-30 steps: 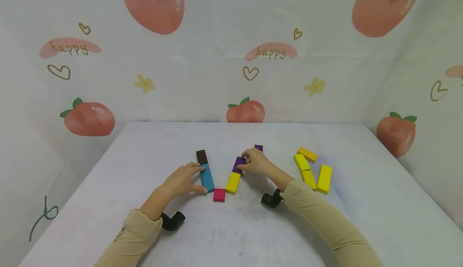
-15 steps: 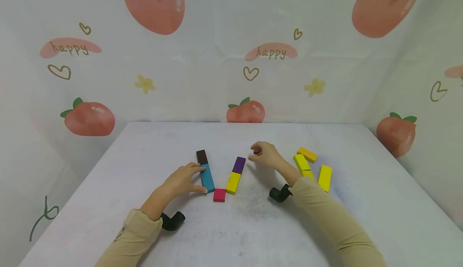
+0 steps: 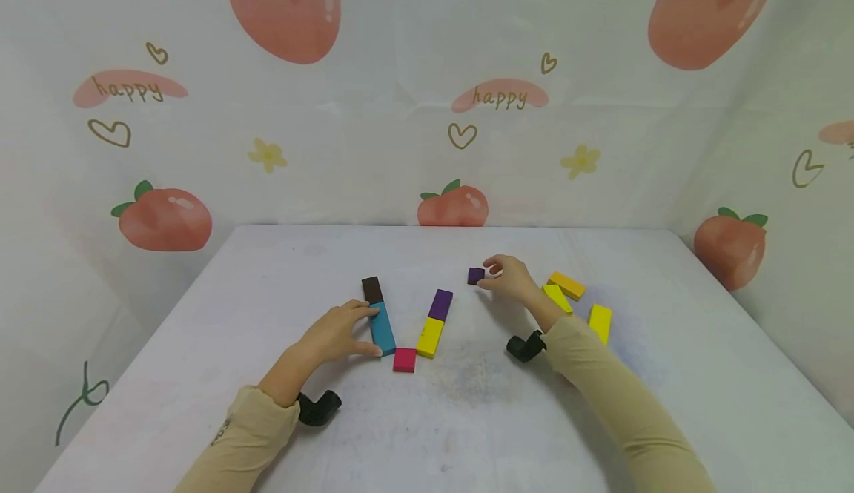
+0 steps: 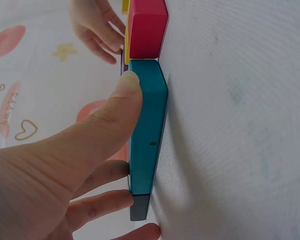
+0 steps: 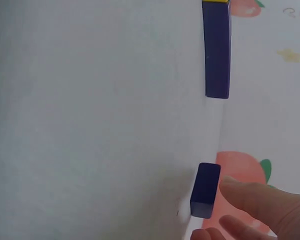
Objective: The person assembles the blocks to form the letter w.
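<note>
My left hand (image 3: 347, 332) lies on the table with its thumb (image 4: 124, 92) and fingertips resting on a teal block (image 3: 382, 328). A brown block (image 3: 372, 289) adjoins the teal block's far end and a pink block (image 3: 404, 359) its near end. To the right, a yellow block (image 3: 430, 336) and a purple block (image 3: 440, 305) lie end to end. My right hand (image 3: 503, 279) sits farther back, a fingertip (image 5: 232, 187) touching a small purple block (image 3: 476, 276) that lies on the table. The longer purple block (image 5: 216, 50) lies apart from it.
Several yellow blocks (image 3: 567, 285) lie to the right of my right hand, partly hidden by the forearm. The white table (image 3: 467, 419) is walled by a peach-print cloth (image 3: 427, 107) at the back and sides. Black wrist mounts (image 3: 319, 408) sit under both sleeves.
My right hand let go of the longer purple block and moved back and to the right, to the small purple block. My left hand and the teal block have not moved.
</note>
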### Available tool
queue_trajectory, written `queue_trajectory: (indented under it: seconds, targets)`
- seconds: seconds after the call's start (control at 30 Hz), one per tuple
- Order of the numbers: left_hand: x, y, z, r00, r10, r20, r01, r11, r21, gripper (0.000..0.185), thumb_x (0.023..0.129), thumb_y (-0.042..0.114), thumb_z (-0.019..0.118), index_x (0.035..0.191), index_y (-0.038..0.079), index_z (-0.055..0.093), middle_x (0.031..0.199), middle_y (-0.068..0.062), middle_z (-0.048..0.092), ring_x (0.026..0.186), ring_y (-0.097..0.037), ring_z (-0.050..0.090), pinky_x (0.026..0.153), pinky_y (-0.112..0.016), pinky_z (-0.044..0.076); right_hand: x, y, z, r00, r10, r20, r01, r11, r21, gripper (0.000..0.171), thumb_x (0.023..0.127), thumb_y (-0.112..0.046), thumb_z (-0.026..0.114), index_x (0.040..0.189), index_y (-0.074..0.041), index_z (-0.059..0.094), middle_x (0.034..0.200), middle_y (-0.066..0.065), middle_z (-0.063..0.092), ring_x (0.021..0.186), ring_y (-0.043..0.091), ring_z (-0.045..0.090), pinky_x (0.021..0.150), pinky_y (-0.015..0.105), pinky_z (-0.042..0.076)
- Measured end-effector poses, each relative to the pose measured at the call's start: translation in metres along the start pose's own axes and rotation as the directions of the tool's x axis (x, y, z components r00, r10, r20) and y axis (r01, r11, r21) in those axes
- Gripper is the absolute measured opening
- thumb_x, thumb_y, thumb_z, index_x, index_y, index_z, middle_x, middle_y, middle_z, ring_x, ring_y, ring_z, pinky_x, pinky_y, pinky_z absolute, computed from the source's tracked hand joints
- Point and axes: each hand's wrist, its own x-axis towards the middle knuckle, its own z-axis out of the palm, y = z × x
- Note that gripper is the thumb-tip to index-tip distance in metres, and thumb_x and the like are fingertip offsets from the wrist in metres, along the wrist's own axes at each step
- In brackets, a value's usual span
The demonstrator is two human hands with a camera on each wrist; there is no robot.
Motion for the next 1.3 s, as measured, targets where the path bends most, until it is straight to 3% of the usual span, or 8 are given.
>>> queue_trajectory:
  seconds: [0.57,0.9,1.3]
  targets:
    - [0.0,0.0,0.0,1.0,0.004,-0.001,-0.004,1.0,-0.002,0.072,0.074,0.038,0.077,0.133,0.005,0.051,0.139,-0.02,0.046,0.121,-0.043,0.047,0.099,-0.053,0.044,0.009,0.005,-0.001,0.998,0.058,0.034,-0.059,0.998,0.033,0.044,0.083,-0.019,0.068,0.123,-0.002,0.058,0.115,0.021,0.06,0.105,0.032,0.054,0.093,0.041,0.048]
    - [0.0,-0.002,0.002,1.0,-0.003,0.002,0.003,1.0,0.0,0.072,0.074,0.039,0.076,0.133,0.006,0.051,0.14,-0.02,0.045,0.122,-0.043,0.046,0.1,-0.053,0.043,0.011,0.003,0.003,0.998,0.062,0.025,-0.062,0.998,0.017,0.041,0.083,-0.017,0.069,0.12,-0.001,0.06,0.109,0.019,0.063,0.097,0.028,0.054,0.088,0.036,0.049]
    - [0.0,-0.002,0.002,1.0,-0.004,-0.001,0.004,1.0,0.003,0.072,0.074,0.04,0.076,0.133,0.006,0.051,0.139,-0.019,0.045,0.122,-0.043,0.047,0.1,-0.053,0.043,0.007,0.002,0.001,0.998,0.061,0.02,-0.062,0.997,0.047,0.04,0.084,-0.016,0.068,0.12,0.0,0.06,0.11,0.019,0.062,0.1,0.028,0.053,0.091,0.038,0.048]
